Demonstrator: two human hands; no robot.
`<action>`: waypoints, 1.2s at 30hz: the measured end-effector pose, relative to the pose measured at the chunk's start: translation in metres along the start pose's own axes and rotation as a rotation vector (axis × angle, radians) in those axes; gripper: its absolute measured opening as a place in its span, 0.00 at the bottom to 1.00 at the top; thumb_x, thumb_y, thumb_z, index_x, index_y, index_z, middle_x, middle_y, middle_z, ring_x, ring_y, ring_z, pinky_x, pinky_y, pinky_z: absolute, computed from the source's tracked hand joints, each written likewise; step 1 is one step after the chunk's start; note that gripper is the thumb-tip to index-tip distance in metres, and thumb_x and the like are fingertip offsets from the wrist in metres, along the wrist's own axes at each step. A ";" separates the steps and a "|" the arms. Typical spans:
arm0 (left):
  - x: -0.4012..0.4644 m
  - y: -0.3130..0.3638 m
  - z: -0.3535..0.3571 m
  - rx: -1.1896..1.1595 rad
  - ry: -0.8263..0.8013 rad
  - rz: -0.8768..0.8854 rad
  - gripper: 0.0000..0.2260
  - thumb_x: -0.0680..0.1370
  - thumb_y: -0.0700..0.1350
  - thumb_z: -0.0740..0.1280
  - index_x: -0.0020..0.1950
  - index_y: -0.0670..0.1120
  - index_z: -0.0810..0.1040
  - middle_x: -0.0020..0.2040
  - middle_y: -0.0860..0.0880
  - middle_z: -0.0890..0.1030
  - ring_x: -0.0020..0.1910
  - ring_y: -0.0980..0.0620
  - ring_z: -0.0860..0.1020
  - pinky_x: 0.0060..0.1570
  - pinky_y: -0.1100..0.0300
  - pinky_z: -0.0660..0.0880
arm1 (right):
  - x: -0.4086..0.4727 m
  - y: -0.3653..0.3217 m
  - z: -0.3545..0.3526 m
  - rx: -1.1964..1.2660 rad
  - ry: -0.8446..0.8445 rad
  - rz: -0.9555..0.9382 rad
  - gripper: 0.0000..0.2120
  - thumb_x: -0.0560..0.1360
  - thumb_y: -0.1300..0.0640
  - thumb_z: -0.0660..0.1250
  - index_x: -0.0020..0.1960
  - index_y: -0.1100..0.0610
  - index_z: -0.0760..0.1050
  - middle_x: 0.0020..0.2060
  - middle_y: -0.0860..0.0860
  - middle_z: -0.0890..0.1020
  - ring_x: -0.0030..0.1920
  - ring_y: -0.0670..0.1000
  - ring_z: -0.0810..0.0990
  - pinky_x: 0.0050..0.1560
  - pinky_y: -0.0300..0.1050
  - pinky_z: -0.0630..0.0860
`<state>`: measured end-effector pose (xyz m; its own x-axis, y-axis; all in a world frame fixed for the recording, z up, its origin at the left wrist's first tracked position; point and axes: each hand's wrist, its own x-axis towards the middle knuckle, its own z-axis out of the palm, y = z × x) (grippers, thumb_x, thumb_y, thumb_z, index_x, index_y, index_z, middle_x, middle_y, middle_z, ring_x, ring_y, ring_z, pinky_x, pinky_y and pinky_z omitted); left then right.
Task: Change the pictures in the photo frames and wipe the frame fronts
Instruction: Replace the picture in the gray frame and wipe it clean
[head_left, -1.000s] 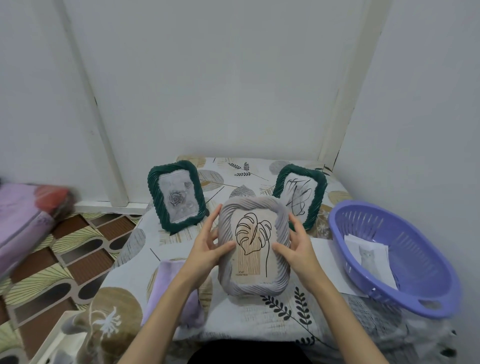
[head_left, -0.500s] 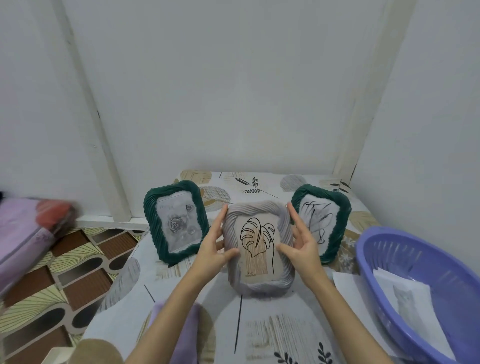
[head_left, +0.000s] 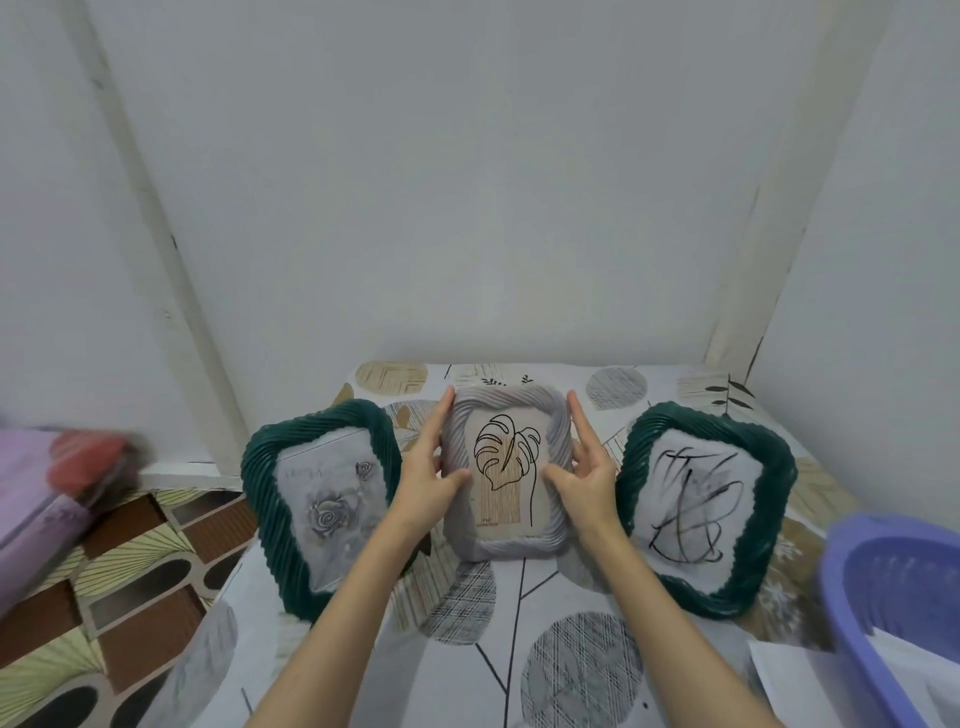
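A grey twisted-rim photo frame (head_left: 506, 545) with a leaf line drawing stands upright at the middle of the table, between two green frames. My left hand (head_left: 426, 478) holds its left side, thumb on the front and fingers up along the edge. On the other side my right hand (head_left: 587, 473) holds it the same way. The left green frame (head_left: 322, 499) shows a grey rose picture. The right green frame (head_left: 701, 509) shows black scribbled lines.
The table (head_left: 519, 649) has a leaf-patterned cover and sits in a white wall corner. A purple plastic basket (head_left: 883, 597) stands at the right edge with white paper (head_left: 779, 670) beside it. A pink and red bundle (head_left: 52, 493) lies on the patterned floor at the left.
Both hands have carried the grey frame away from me and set it upright between the two green frames. The view has moved closer to the wall.
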<state>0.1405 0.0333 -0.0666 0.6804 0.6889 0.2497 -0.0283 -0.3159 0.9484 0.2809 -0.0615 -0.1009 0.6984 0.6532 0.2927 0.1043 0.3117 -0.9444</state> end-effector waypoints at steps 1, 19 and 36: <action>0.001 -0.001 0.000 0.008 -0.001 0.002 0.37 0.73 0.24 0.60 0.74 0.52 0.54 0.66 0.59 0.61 0.49 0.75 0.65 0.41 0.82 0.69 | 0.001 0.002 0.000 0.000 -0.003 -0.003 0.43 0.69 0.77 0.61 0.65 0.31 0.63 0.71 0.47 0.67 0.66 0.55 0.71 0.56 0.68 0.73; -0.049 -0.047 0.014 0.037 0.097 -0.071 0.45 0.73 0.27 0.62 0.65 0.76 0.51 0.74 0.51 0.62 0.65 0.49 0.73 0.54 0.52 0.79 | -0.063 0.019 -0.019 -0.449 -0.081 0.066 0.48 0.72 0.73 0.62 0.65 0.23 0.49 0.69 0.47 0.67 0.55 0.48 0.78 0.55 0.43 0.78; -0.074 -0.012 0.068 0.396 0.134 0.310 0.29 0.74 0.31 0.62 0.71 0.52 0.60 0.71 0.49 0.65 0.71 0.56 0.61 0.73 0.61 0.56 | -0.127 -0.025 -0.064 -0.640 0.246 -0.008 0.29 0.74 0.70 0.61 0.69 0.47 0.63 0.59 0.51 0.74 0.55 0.44 0.74 0.53 0.32 0.73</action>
<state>0.1406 -0.0585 -0.1099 0.5832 0.5931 0.5550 0.0834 -0.7234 0.6854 0.2351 -0.1963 -0.1245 0.8286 0.4529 0.3292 0.4553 -0.2030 -0.8669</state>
